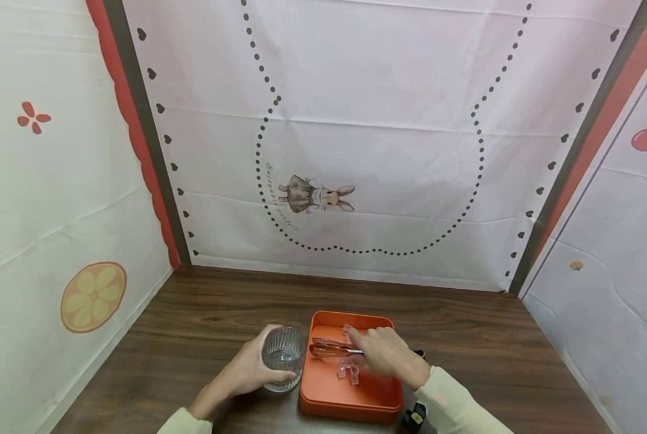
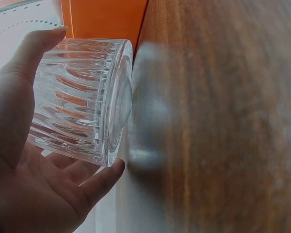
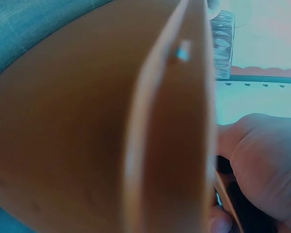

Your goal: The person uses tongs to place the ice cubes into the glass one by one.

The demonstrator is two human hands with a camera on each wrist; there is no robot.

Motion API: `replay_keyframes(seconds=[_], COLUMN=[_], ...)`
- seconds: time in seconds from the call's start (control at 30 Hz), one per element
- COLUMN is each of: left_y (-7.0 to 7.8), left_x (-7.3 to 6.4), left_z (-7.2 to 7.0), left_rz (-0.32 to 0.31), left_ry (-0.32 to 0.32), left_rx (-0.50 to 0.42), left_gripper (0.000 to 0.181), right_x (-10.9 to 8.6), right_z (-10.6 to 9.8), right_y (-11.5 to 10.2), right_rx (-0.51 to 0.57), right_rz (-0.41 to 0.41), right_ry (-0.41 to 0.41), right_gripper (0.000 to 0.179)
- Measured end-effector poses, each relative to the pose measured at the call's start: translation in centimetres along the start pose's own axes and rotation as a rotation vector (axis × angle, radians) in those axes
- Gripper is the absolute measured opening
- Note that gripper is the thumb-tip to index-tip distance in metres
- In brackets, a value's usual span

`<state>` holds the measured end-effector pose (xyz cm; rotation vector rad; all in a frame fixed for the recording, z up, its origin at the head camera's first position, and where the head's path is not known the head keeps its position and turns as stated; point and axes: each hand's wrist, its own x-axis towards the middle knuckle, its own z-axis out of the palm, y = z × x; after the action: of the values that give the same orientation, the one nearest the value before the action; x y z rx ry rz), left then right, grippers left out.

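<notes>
My left hand [image 1: 251, 366] grips a clear ribbed glass [image 1: 283, 352] from the side, thumb in front. The left wrist view has the glass base close over the table, just left of an orange tray [image 1: 350, 399]. Over the tray, my right hand [image 1: 384, 352] holds a pair of tongs [image 1: 328, 349] with copper-coloured ends pointing left. Several clear cubes [image 1: 348, 370] lie in the tray below the tongs, and another clear piece [image 1: 347, 329] lies near the right thumb. The tray's wall [image 3: 174, 136] fills much of the right wrist view, hiding the tong ends there.
The dark wooden table [image 1: 236, 301] runs back to a white printed cloth wall [image 1: 399, 181], with more cloth on both sides. A black item with a yellow mark [image 1: 416, 416] is beside the right sleeve, near the tray's front right corner.
</notes>
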<state>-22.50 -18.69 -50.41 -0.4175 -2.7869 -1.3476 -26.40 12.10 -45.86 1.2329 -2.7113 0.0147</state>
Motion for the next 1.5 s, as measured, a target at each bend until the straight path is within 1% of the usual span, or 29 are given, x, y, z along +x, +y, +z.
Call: replay_keyframes(seconds=[0.03,0.23,0.5,0.63,0.93,1.03,1.27,1.5], left_y=[0.0,-0.1,0.0,0.0,-0.2,-0.3,-0.4,-0.3], left_x=[0.0,0.0,0.0,0.1,0.1,0.1,0.1,0.1], left_z=[0.0,0.0,0.0,0.0,0.0,0.1,0.1,0.1], left_rz=[0.001,0.012,0.01,0.008,0.019,0.027,0.036,0.039], left_ry=[-0.002,-0.01,-0.005,-0.005,0.0,0.004,-0.006,0.0], left_rx=[-0.001,-0.005,-0.007,-0.003,0.007,0.018,0.022,0.023], left_gripper=[0.093,0.092,0.093,0.093,0.092,0.092,0.092,0.091], right_x=[0.0,-0.3,-0.7,-1.0,-1.3,-1.4,-1.5,-1.5], right_z=[-0.1,-0.6,-1.5,-1.8,-2.1,-2.0,-2.3,-2.9], right_y=[0.0,0.2,0.6,0.7,0.9,0.9,1.0,1.0], right_rx=[0.003,0.019,0.06,0.074,0.043,0.033,0.04,0.051], right_rz=[0.003,0.03,0.021,0.014,0.0,0.009,0.036,0.028], right_ry=[0.003,0.019,0.067,0.103,0.177,0.185,0.167,0.174], right_gripper=[0.039,0.028,0.028,0.027,0.028,0.028,0.03,0.029])
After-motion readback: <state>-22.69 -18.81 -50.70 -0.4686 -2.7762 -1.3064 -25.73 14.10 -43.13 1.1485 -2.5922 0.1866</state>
